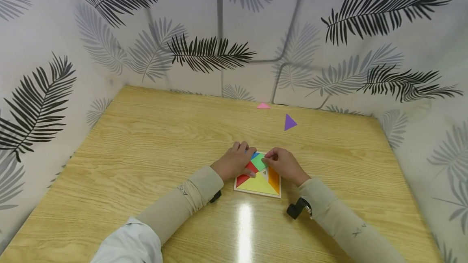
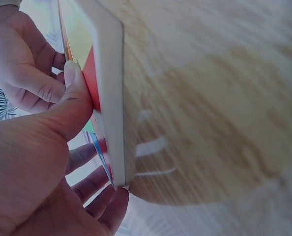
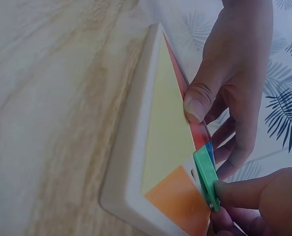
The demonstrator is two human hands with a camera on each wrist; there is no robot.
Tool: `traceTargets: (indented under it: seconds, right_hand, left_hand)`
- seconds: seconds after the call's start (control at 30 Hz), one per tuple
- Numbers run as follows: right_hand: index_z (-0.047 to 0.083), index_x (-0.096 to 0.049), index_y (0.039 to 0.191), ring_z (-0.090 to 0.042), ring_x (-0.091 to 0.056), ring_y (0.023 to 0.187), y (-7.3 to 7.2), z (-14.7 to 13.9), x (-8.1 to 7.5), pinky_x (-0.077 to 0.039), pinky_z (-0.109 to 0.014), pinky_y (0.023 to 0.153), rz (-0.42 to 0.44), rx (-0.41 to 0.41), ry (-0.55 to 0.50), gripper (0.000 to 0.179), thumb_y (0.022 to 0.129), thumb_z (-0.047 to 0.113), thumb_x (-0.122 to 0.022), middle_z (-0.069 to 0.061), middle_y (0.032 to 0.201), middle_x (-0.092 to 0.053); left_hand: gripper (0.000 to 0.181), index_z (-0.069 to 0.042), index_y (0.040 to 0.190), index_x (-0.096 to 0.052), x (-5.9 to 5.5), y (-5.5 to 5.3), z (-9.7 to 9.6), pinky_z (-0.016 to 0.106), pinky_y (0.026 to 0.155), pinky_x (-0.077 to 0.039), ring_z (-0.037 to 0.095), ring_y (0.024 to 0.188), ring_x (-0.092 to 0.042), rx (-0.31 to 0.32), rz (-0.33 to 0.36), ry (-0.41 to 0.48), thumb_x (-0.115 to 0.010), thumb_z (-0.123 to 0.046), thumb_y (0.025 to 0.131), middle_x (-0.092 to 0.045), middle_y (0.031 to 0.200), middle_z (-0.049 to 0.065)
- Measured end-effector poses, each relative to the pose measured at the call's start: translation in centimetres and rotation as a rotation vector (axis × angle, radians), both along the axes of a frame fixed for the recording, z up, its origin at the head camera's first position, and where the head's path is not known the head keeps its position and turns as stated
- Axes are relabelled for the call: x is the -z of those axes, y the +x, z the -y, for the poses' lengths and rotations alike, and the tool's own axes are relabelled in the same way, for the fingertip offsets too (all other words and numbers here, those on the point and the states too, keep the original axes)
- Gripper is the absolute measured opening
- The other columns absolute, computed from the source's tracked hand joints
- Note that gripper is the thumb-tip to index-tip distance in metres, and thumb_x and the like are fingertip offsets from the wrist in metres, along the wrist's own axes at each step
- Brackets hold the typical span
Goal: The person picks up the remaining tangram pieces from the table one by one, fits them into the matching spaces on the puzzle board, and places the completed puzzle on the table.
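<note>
A tangram board with a pale frame lies on the table. My left hand holds it from the left, the thumb pressing on its face near the red piece and the fingers bent at its far edge. Between thumb and fingertips, my right hand pinches a green tangram piece, which sits tilted, raised out of the board. A yellow triangle and an orange piece lie flat in the frame. Some blue shows beside the left fingers. A small patch of bare board lies between green, yellow and orange.
On the wooden table beyond the board lie a purple triangle and, farther back, a pink triangle. A leaf-patterned curtain borders the table's back and sides.
</note>
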State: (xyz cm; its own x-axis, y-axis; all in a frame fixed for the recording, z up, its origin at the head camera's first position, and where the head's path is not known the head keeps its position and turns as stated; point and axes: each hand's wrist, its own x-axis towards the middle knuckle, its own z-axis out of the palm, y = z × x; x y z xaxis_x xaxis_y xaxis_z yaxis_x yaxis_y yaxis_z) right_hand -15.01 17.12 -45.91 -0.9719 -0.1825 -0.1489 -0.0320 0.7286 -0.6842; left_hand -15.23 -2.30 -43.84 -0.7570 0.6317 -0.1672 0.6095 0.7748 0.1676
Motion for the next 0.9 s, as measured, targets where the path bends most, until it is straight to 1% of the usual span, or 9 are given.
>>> traceTargets:
  seconds: [0.17,0.33,0.43,0.57,0.7,0.8,0.9]
  right_hand:
    - [0.008,-0.063,0.093,-0.018,-0.049,0.073,0.16,0.02,0.16,-0.042,-0.029,0.067,-0.046,-0.018,0.016,0.016,0.088,0.022,-0.066,-0.002,0.080,-0.057]
    - [0.008,-0.064,0.094,-0.017,-0.051,0.075,0.35,-0.11,0.33,-0.044,-0.029,0.070,-0.081,-0.051,0.015,0.014,0.088,0.020,-0.066,0.000,0.082,-0.059]
    - [0.007,-0.065,0.095,-0.017,-0.053,0.076,0.42,-0.26,0.13,-0.046,-0.030,0.072,-0.076,-0.093,0.000,0.015,0.086,0.019,-0.068,0.000,0.084,-0.060]
    - [0.006,-0.065,0.099,-0.017,-0.053,0.081,0.48,-0.55,-0.09,-0.047,-0.031,0.076,-0.050,-0.142,-0.020,0.021,0.083,0.018,-0.072,-0.002,0.091,-0.061]
    - [0.005,-0.064,0.101,-0.018,-0.053,0.081,0.54,-0.67,-0.18,-0.047,-0.032,0.076,-0.055,-0.167,-0.029,0.024,0.081,0.017,-0.073,-0.004,0.093,-0.061]
    - [0.005,-0.064,0.099,-0.018,-0.053,0.080,0.60,-0.58,-0.17,-0.047,-0.032,0.075,-0.073,-0.166,-0.021,0.024,0.082,0.017,-0.073,-0.003,0.091,-0.061]
    - [0.005,-0.063,0.098,-0.017,-0.054,0.078,0.62,-0.41,-0.10,-0.047,-0.031,0.074,-0.094,-0.157,0.000,0.023,0.082,0.018,-0.073,-0.002,0.089,-0.061]
  left_hand:
    - [0.077,-0.010,0.141,-0.036,0.14,-0.12,0.03,0.033,0.092,-0.037,0.026,0.111,-0.036,-0.004,0.003,0.015,-0.057,-0.054,0.082,-0.037,0.128,0.012]
    - [0.076,-0.009,0.141,-0.036,-0.12,0.02,0.01,0.033,0.093,-0.037,0.026,0.112,-0.036,-0.010,0.027,0.018,-0.058,-0.053,0.082,-0.037,0.128,0.012]
    - [0.076,-0.010,0.141,-0.035,-0.16,0.02,-0.03,0.033,0.093,-0.036,0.026,0.112,-0.035,-0.018,0.042,0.018,-0.058,-0.053,0.082,-0.036,0.128,0.012]
    - [0.077,-0.010,0.142,-0.035,0.04,-0.05,-0.01,0.033,0.095,-0.035,0.026,0.113,-0.034,-0.025,0.056,0.022,-0.058,-0.053,0.083,-0.036,0.129,0.011]
    - [0.076,-0.010,0.141,-0.035,0.23,-0.07,0.06,0.033,0.094,-0.036,0.026,0.113,-0.035,-0.015,0.032,0.023,-0.058,-0.054,0.083,-0.036,0.128,0.011]
    - [0.076,-0.009,0.140,-0.036,0.27,-0.09,0.05,0.032,0.093,-0.037,0.026,0.112,-0.036,-0.004,0.012,0.017,-0.057,-0.054,0.083,-0.037,0.127,0.011]
    - [0.077,-0.009,0.141,-0.036,0.18,-0.13,-0.02,0.032,0.093,-0.037,0.026,0.111,-0.036,0.002,0.009,0.007,-0.057,-0.055,0.082,-0.037,0.127,0.012]
